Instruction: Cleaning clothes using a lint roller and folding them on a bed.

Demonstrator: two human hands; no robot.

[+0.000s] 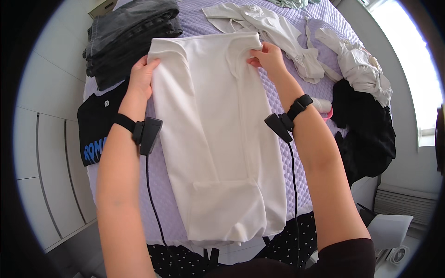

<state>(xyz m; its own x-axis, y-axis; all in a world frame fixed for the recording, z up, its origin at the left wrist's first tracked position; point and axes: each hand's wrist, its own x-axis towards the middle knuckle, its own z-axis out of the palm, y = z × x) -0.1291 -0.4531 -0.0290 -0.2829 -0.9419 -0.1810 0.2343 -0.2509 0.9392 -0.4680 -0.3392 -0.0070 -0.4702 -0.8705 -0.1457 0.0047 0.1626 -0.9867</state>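
Note:
A white fabric garment (219, 114) lies before me in a long rectangle, with both sides turned inward over its middle. Its left upper side is pinched between the thumb and fingers of my left hand (143, 74). My right hand (269, 57) grips the right upper corner. Near my body, a squared part of the white cloth (226, 208) lies on top, its lower edge rumpled at the bed's front edge. Beneath is a lilac quilted bedspread (299, 173). Each wrist wears a strapped black device with a cable.
A stack of folded dark jeans (132, 38) stands at the back left. Below it lies a folded black T-shirt (100, 128) with blue lettering. Crumpled white clothes (278, 38) spread across the back right, above a black garment (365, 128) and a pale roll (321, 105).

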